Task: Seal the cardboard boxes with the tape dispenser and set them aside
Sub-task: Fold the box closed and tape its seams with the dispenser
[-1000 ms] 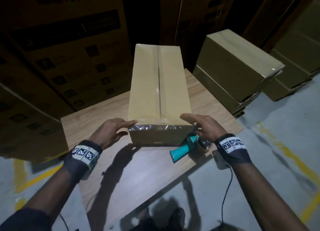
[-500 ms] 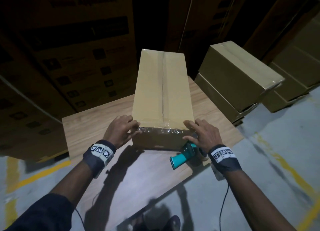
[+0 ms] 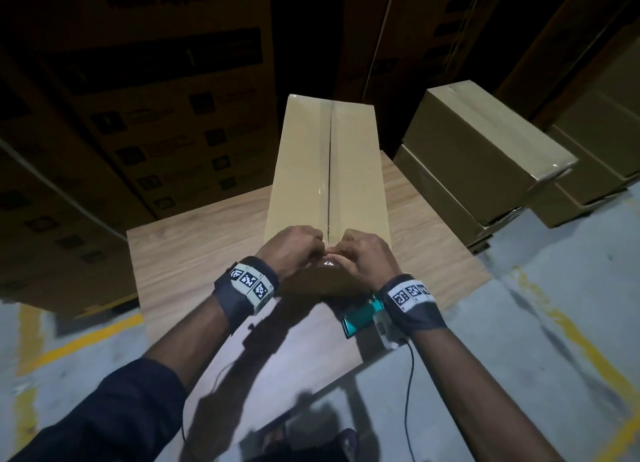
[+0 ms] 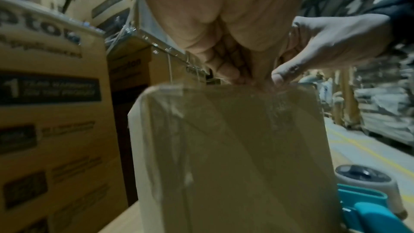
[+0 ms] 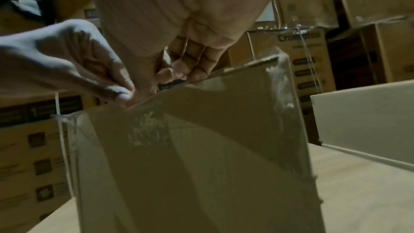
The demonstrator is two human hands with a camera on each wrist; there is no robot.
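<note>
Teal plastic marks the handle of the tape dispenser (image 3: 360, 317), lying on the wood-grain tabletop (image 3: 194, 253) at 5 o'clock from the hands, just under the right wrist. Left hand (image 3: 289, 250) and right hand (image 3: 365, 255) meet at the near top edge of the long tan cardboard box (image 3: 329, 170), fingers curled, thumbs together, pinching or pressing what appears to be the clear tape end at the centre seam; which of the two cannot be told. Both hands are equally close. The box sits at 12 o'clock, its long axis running straight away from the person, seam taped lengthwise. Judgement: sealing is nearly complete; setting aside comes next. At 2 o'clock, sealed brown boxes (image 3: 485, 149) are stacked beside the table, the likely destination. Tall printed cartons (image 3: 156, 115) stand at 10 o'clock. The dispenser lies near any rightward path.
</note>
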